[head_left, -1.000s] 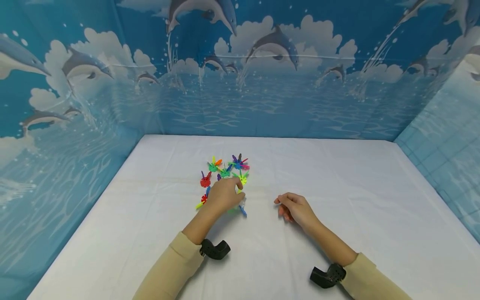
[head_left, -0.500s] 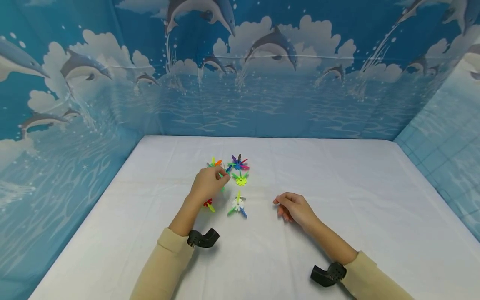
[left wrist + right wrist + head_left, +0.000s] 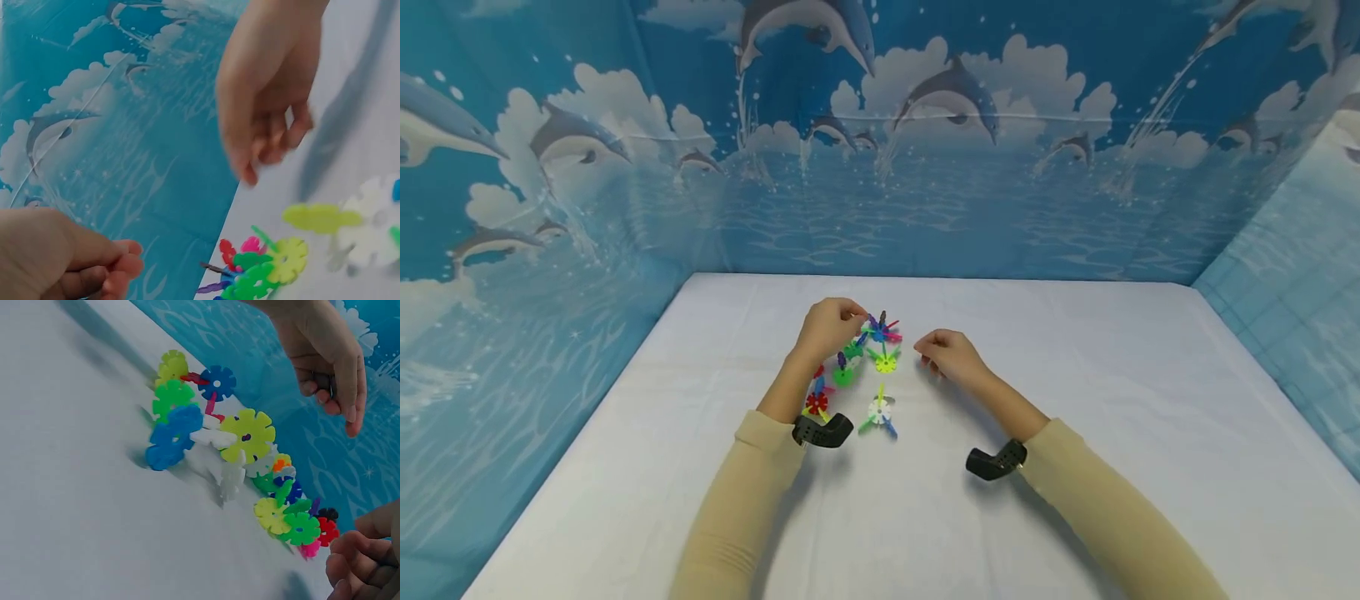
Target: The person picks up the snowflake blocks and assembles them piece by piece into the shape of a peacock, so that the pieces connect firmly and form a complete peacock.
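Note:
Slotted plastic snowflake discs, joined into small spiky clusters, sit on the table. My left hand (image 3: 831,327) hovers over the back left ones, fingertips close to a blue-centred cluster (image 3: 881,332); whether they touch it I cannot tell. In the left wrist view that hand (image 3: 75,259) has its fingers loosely bent, with nothing seen between them. Right of the clusters hangs my right hand (image 3: 953,357), loosely curled and holding nothing. Closer to me lie a yellow cluster (image 3: 886,362), a green one (image 3: 844,377), a red one (image 3: 817,404) and a white one (image 3: 879,411). My left hand and forearm hide some pieces.
A white cloth (image 3: 1037,517) covers the table. Blue curtains (image 3: 925,225) printed with dolphins stand behind it and along both sides. A black wrist camera (image 3: 823,432) sits on my left wrist and another camera (image 3: 996,461) on my right.
From over the front clusters, my left hand has moved left, then toward the back of the table. My right hand has just moved forward and left, closer to the clusters.

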`<state>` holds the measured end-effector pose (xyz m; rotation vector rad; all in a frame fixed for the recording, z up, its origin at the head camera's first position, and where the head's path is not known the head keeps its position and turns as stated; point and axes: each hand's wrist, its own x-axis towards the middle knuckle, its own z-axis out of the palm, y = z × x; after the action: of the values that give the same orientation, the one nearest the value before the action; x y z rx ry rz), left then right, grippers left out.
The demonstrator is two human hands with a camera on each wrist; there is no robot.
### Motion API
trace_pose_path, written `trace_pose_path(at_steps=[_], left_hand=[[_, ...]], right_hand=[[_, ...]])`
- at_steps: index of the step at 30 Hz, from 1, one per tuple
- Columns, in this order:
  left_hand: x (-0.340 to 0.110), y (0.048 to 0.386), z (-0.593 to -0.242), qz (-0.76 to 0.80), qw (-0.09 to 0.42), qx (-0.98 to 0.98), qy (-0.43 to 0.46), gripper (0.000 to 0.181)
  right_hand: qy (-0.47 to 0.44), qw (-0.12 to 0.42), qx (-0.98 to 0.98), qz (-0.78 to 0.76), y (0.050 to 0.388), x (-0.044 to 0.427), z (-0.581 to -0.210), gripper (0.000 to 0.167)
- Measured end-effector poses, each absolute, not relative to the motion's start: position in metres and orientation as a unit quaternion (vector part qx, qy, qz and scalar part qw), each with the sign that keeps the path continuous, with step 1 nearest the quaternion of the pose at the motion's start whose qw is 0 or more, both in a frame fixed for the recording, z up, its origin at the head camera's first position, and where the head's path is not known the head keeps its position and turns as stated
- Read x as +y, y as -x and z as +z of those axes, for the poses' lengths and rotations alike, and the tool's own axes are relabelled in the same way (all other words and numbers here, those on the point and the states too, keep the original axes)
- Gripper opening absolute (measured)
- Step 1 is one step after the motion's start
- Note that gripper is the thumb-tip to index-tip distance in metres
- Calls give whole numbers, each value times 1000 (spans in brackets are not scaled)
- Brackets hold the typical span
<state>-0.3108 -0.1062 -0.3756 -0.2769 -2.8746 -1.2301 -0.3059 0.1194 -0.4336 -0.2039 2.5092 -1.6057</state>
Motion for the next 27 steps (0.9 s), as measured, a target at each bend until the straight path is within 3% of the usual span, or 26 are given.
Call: trace_pose_path(at_steps=[6, 15, 22, 27], left_hand=[[-102, 298, -387, -408, 22, -909, 78, 27], [-112, 284, -395, -440, 85, -892, 49, 20], [-119, 285, -397, -465, 80, -881, 24, 10], [-120, 284, -399, -453, 75, -887, 44, 7]], right_hand=[[49, 52, 871, -487, 342, 97, -440, 27], [30, 29, 893, -449, 358, 74, -447, 31], [-16, 18, 897, -442, 365, 61, -449, 38], [-58, 22, 901, -430, 369, 53, -447, 34]])
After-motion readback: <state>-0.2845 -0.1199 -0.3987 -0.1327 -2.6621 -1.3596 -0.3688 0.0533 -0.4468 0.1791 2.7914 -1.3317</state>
